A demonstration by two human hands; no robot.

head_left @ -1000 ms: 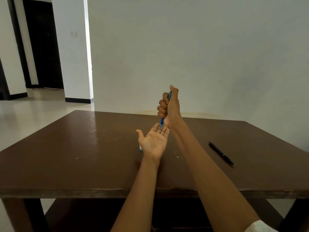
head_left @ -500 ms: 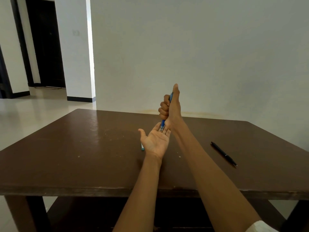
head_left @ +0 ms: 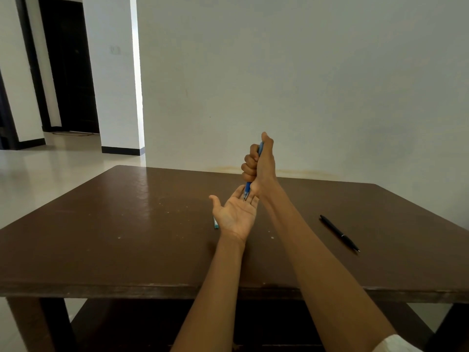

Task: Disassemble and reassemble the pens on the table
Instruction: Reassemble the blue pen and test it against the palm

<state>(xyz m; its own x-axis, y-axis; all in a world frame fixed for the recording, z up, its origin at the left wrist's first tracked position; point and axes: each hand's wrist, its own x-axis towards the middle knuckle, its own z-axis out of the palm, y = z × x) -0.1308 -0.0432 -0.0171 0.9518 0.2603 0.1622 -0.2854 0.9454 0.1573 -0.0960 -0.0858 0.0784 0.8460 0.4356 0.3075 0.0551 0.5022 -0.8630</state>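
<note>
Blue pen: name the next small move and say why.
Probably press the thumb down on the top of the blue pen. The right hand grips it upright in a fist, thumb on top, tip over the open left hand, seemingly ready to test the click.

The dark brown wooden worktop (head_left: 127,224) has a smooth, semi-gloss finish that catches light toward its far left corner; small pale specks mark it, and its near edge looks worn and duller. The slim black pen (head_left: 338,232) near the right edge looks like glossy plastic with a thin silvery metal band. The blue pen (head_left: 247,188) looks like smooth, shiny plastic. The pale floor (head_left: 50,163) is polished and reflective, the white wall (head_left: 304,85) matt.
</note>
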